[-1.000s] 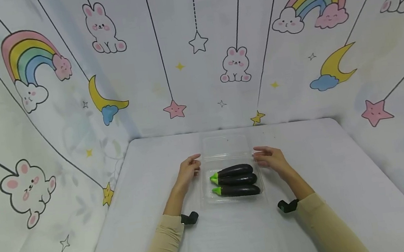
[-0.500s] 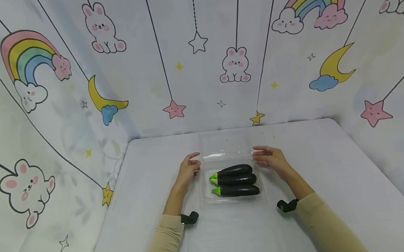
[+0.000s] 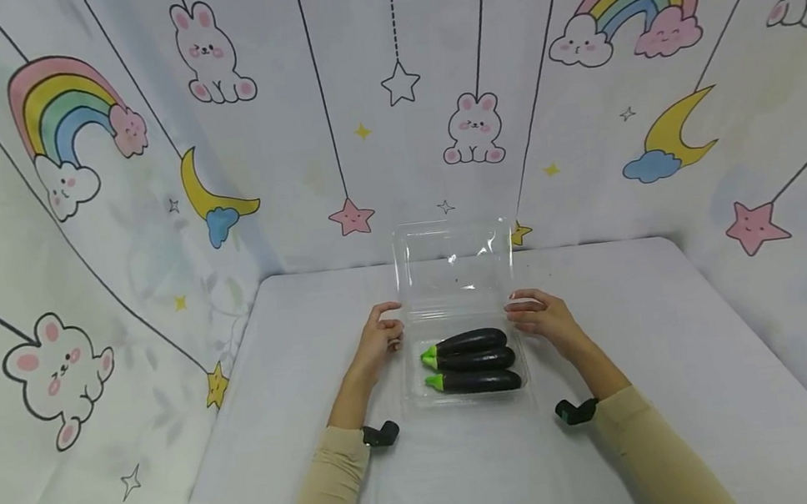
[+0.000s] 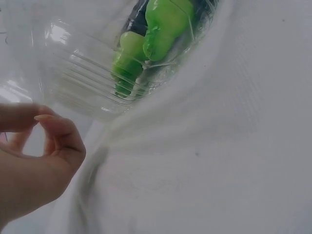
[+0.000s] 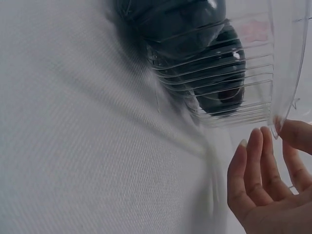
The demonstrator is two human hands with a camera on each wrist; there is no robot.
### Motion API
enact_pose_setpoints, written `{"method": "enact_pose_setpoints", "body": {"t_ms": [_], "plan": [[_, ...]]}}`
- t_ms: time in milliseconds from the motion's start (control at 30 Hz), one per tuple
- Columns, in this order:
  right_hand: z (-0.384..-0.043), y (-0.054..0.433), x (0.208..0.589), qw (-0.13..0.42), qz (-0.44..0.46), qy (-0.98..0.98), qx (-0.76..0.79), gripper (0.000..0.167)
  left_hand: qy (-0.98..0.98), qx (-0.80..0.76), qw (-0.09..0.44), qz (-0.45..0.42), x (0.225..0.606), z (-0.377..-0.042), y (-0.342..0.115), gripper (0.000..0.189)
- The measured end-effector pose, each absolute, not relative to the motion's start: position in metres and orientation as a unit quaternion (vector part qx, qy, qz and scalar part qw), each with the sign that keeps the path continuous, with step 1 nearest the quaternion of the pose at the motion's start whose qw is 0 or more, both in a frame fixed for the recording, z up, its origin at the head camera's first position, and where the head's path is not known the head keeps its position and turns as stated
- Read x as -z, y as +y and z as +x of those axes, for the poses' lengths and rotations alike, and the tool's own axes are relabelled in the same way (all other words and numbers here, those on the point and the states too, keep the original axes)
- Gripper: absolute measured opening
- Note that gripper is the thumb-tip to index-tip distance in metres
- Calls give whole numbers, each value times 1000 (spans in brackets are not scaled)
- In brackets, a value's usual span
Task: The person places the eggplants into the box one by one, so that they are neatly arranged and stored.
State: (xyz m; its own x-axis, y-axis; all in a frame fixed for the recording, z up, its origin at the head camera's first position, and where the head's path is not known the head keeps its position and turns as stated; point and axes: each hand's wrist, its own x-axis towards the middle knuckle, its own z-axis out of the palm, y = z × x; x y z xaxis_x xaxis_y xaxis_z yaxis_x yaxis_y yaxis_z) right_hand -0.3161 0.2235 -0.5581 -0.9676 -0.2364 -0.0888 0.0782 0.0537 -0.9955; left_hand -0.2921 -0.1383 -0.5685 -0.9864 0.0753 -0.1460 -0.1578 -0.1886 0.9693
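Observation:
In the head view a clear plastic hinged box (image 3: 418, 397) lies at the table's middle with its lid (image 3: 454, 267) raised at the back. Three eggplants, the rear one (image 3: 471, 340), the middle one (image 3: 477, 360) and the front one (image 3: 481, 381), lie side by side in it, green stems leftward. At the box's left edge, near the hinge, my left hand (image 3: 374, 341) pinches the plastic. My right hand (image 3: 546, 320) holds the opposite edge; the right wrist view shows fingertips (image 5: 254, 139) at the rim. Exact finger contact on the left is partly unclear.
A white cloth covers the table (image 3: 291, 324). Behind it and on both sides hangs a white curtain (image 3: 295, 173) printed with rabbits, rainbows, moons and stars. The raised lid stands in front of the back curtain.
The lid has swung up from lying back on the table to standing raised. Both hands have stayed nearly in place at the box's sides, and the eggplants have not moved.

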Motion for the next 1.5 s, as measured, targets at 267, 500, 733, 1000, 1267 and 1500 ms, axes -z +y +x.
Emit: {"method": "enact_pose_setpoints", "body": {"t_ms": [267, 500, 733, 1000, 1267, 1500], "plan": [[-315, 223, 558, 124, -71, 708, 692, 48, 621, -778, 85, -35, 569, -291, -139, 38], [-316, 222, 559, 124, -68, 709, 690, 41, 618, -781, 83, -33, 569, -291, -138, 34], [-312, 226, 560, 112, -52, 732, 670, 4, 628, -775, 66, -37, 570, -290, -136, 20], [-308, 230, 566, 103, -43, 749, 653, 10, 635, -769, 56, -38, 571, -286, -135, 20], [-298, 233, 565, 65, -69, 785, 612, 26, 628, -775, 49, -38, 572, -284, -133, 16], [-278, 226, 557, -4, -74, 835, 545, 18, 650, -757, 38, -49, 570, -275, -135, 21]]}}
